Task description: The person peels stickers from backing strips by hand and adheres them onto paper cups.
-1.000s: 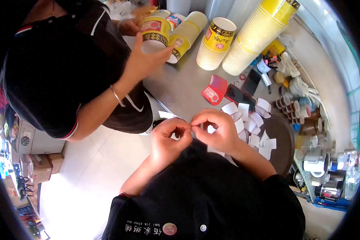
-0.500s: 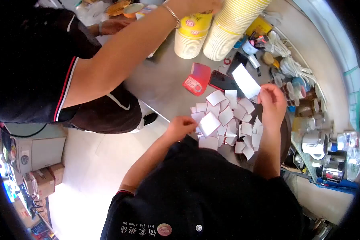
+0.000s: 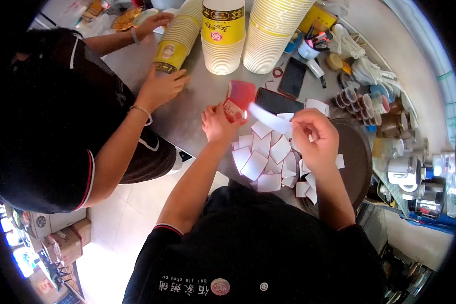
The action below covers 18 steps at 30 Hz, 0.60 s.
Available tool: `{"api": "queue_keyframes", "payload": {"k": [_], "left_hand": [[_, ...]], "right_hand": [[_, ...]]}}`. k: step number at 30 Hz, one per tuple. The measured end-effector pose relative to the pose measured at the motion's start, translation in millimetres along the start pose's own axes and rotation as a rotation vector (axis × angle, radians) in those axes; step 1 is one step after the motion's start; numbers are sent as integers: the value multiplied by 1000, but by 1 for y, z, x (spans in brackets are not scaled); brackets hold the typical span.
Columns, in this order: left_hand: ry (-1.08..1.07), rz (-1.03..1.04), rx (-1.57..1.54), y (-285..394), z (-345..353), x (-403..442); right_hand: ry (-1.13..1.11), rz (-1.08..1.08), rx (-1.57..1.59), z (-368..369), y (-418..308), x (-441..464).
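Note:
My left hand [image 3: 220,124] is at the red packet [image 3: 241,92], its fingers closed over the packet's lower printed part; what they pinch there is too small to make out. In my right hand [image 3: 315,133], between thumb and fingers, is a white paper strip [image 3: 271,120], blurred at its left end, which points toward the packet. Beneath the strip lies a heap of curled white paper pieces [image 3: 256,163], some with reddish edges. Two dark phones [image 3: 292,77] lie behind the heap.
A co-worker's hands [image 3: 159,90] touch a slanted stack of yellow cups [image 3: 180,38] at the left. Upright cup stacks [image 3: 223,50] stand at the back. A round dark tray [image 3: 357,167], small sauce cups [image 3: 365,106] and a pen holder [image 3: 308,49] are at the right.
My left hand has moved up from the paper heap to the red packet. My right hand has brought its strip left and lower. The co-worker's arm has drawn back left to the slanted cups.

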<state>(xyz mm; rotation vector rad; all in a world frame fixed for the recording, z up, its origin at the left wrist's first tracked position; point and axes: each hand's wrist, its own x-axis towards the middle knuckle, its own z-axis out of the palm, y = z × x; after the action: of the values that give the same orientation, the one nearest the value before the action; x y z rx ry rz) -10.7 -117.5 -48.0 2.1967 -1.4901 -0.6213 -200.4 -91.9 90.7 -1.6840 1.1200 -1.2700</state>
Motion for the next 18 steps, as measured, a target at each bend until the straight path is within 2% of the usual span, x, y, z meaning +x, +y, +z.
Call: {"api": "queue_keyframes", "payload": {"k": [2,3,5,6,7,9,15,17,18], "left_hand": [[110,68,-63,-8,1,-2],[102,68,-58,-11,3,-5],[217,94,-250,-14,-4,-14],[309,167,-298,-20,-3,-17],[312,164,-297,-26,-4,-18],[113,82,-635,-39,-7,-21],[119,3,-829,-66,-25,-58],[-118,-146,-1070,-77,-28,-68],[-193,-164,-1007,-88,-26,-74]], "right_hand": [[-69,-138,-131,6,-7,11],[-66,-130,-130,10,-7,14],[-60,-165,-131,18,-8,19],[-54,-161,-115,23,-13,21],[-57,-162,-112,26,-13,21],[-48,-129,-93,33,-15,21],[-28,-110,-95,36,-17,19],[-17,-108,-109,32,-16,17],[-3,-105,-116,30,-16,15]]}}
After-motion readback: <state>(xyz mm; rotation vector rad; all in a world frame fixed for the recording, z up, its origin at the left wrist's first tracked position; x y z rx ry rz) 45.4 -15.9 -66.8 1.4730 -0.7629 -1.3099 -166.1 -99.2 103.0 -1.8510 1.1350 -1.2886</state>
